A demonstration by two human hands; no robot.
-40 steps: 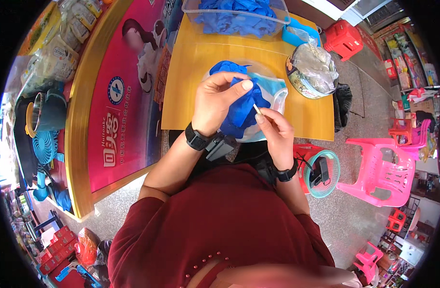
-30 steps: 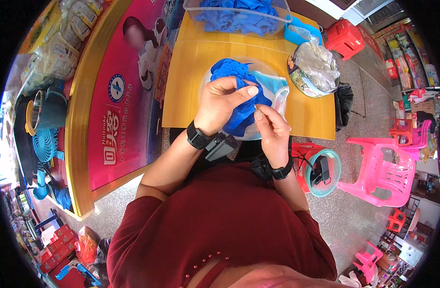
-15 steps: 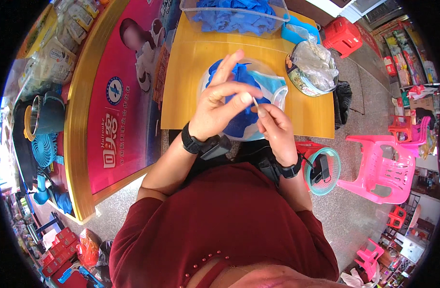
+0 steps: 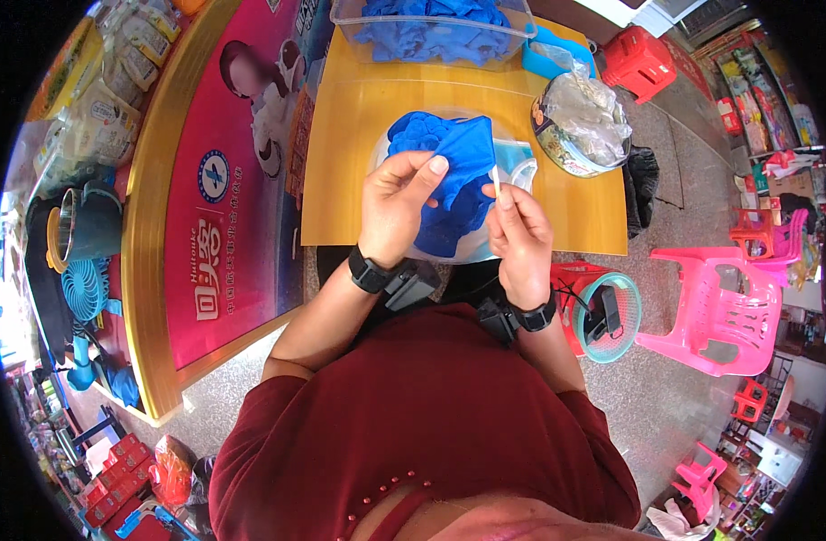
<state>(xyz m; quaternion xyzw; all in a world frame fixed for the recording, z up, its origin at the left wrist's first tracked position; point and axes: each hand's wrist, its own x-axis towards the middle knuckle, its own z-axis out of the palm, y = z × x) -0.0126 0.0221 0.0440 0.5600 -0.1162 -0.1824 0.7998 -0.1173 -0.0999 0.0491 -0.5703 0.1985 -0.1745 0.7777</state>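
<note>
While your left hand pinches cloth over the bowl, your right hand grips a stick there; the cloth looks light, limp, best held by its edge.

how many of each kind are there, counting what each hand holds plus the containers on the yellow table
Blue sheet in left hand: 1
Thin white stick in right hand: 1
Clear rectangular bin: 1
Light blue container: 1
Round tin: 1
Round translucent dish: 1
Total: 6
</note>
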